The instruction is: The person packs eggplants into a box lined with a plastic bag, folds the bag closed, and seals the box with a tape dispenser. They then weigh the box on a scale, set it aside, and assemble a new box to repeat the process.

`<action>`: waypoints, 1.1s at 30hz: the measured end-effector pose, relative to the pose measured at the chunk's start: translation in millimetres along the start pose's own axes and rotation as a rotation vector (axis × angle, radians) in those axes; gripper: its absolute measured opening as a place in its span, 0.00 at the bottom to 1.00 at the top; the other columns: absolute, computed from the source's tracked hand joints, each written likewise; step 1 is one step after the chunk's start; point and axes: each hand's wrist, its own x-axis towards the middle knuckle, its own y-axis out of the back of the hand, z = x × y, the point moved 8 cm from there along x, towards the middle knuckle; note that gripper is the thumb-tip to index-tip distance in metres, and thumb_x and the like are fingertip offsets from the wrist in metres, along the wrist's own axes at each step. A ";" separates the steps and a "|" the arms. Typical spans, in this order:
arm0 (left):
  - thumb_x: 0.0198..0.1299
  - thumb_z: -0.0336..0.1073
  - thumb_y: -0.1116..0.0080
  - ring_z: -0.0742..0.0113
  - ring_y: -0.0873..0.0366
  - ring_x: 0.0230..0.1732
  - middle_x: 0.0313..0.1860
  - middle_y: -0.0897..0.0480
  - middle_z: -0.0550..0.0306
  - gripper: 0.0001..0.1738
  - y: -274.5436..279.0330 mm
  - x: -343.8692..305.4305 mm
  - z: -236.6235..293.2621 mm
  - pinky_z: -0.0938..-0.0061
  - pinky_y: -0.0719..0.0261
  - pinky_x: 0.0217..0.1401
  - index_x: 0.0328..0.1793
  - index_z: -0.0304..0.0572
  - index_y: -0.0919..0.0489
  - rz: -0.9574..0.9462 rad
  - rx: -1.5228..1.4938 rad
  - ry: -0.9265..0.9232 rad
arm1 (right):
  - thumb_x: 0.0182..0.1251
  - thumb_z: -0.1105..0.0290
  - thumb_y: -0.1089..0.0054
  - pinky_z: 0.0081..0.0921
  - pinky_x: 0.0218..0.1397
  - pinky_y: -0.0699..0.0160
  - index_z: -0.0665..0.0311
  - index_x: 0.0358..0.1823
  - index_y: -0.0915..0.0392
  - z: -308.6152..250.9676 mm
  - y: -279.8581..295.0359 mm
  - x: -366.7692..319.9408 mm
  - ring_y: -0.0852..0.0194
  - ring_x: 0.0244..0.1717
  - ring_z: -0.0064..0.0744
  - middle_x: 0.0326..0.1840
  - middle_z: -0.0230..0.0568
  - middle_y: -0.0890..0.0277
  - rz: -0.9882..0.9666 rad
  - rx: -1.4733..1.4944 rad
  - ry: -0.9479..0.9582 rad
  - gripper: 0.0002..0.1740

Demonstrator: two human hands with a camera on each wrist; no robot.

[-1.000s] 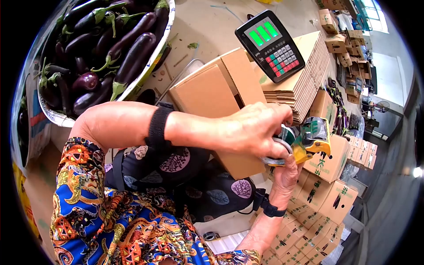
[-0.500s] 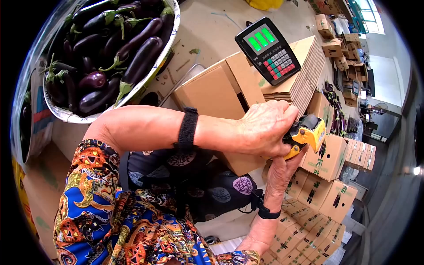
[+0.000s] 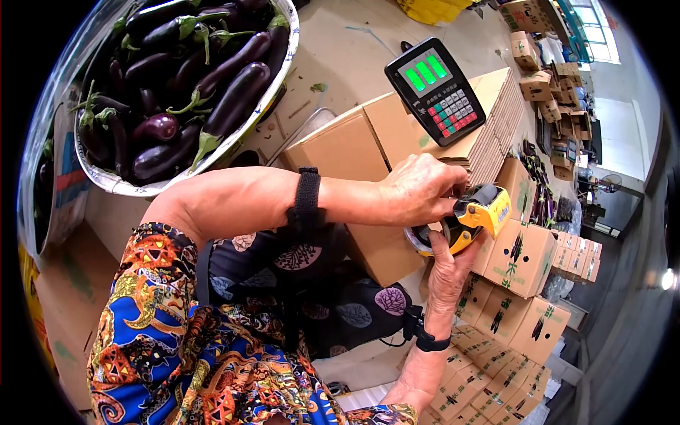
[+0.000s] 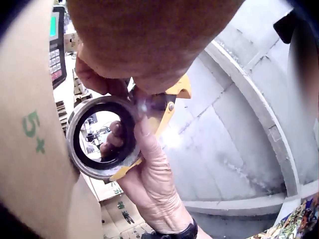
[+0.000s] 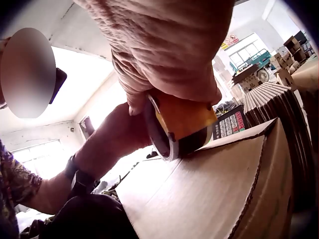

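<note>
A yellow tape dispenser (image 3: 500,210) is held above a cardboard carton (image 3: 382,248), close to the carton's right side. My right hand (image 3: 453,273) grips it from below, thumb along the roll side. The tape roll (image 4: 75,144) faces the left wrist camera, and fingers show through its open core. From above, my left hand (image 3: 419,193) has its curled fingers and thumb at the dispenser's head, where they pinch it; the exact contact is partly hidden by the hand. In the right wrist view, the yellow frame and roll hang close over the carton's flap (image 5: 209,174).
A digital scale display (image 3: 435,92) stands behind the carton, beside a stack of flat cardboard (image 3: 496,99). A large basin (image 3: 292,49) full of eggplants (image 3: 237,99) is at upper left. Printed cartons (image 3: 520,258) are piled on the right.
The dispenser has turned in my right hand, and its roll shows again after being covered half a second ago. Both hands have shifted slightly left with it.
</note>
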 end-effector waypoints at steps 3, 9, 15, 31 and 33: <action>0.49 0.30 0.35 0.49 0.16 0.37 0.36 0.16 0.46 0.18 9.7 1.5 3.8 0.60 0.18 0.39 0.48 0.36 0.21 0.067 0.127 -0.099 | 0.55 0.72 0.22 0.31 0.70 0.34 0.63 0.72 0.42 0.1 0.6 1.9 0.35 0.65 0.32 0.66 0.39 0.36 -0.011 -0.035 -0.004 0.46; 0.53 0.34 0.39 0.61 0.18 0.44 0.41 0.17 0.51 0.29 12.2 -10.0 -16.4 0.67 0.20 0.51 0.62 0.31 0.26 -0.165 -0.494 0.094 | 0.55 0.71 0.22 0.30 0.64 0.27 0.63 0.71 0.42 -6.3 -1.0 -0.9 0.28 0.60 0.33 0.63 0.40 0.32 -0.024 -0.108 -0.015 0.45; 0.57 0.63 0.34 0.63 0.18 0.44 0.40 0.15 0.46 0.37 41.2 -11.6 -1.2 0.67 0.21 0.49 0.48 0.29 0.19 -0.101 -0.527 0.327 | 0.55 0.71 0.22 0.30 0.60 0.23 0.62 0.65 0.40 -15.6 -11.9 2.1 0.24 0.56 0.32 0.58 0.40 0.27 -0.068 -0.238 0.052 0.40; 0.65 0.30 0.42 0.47 0.19 0.29 0.27 0.23 0.40 0.06 91.6 -12.7 0.4 0.62 0.22 0.34 0.38 0.34 0.23 0.339 0.199 -0.234 | 0.53 0.68 0.20 0.36 0.50 0.19 0.64 0.61 0.35 -63.2 -58.5 11.0 0.17 0.44 0.42 0.46 0.50 0.20 -0.104 -0.581 0.263 0.38; 0.67 0.33 0.42 0.69 0.24 0.28 0.25 0.24 0.51 0.09 114.3 -8.6 -29.3 0.70 0.25 0.32 0.42 0.32 0.20 0.325 0.035 -0.059 | 0.51 0.68 0.19 0.39 0.47 0.17 0.64 0.60 0.34 -60.4 -56.4 10.9 0.15 0.43 0.50 0.44 0.55 0.19 -0.164 -0.597 0.244 0.38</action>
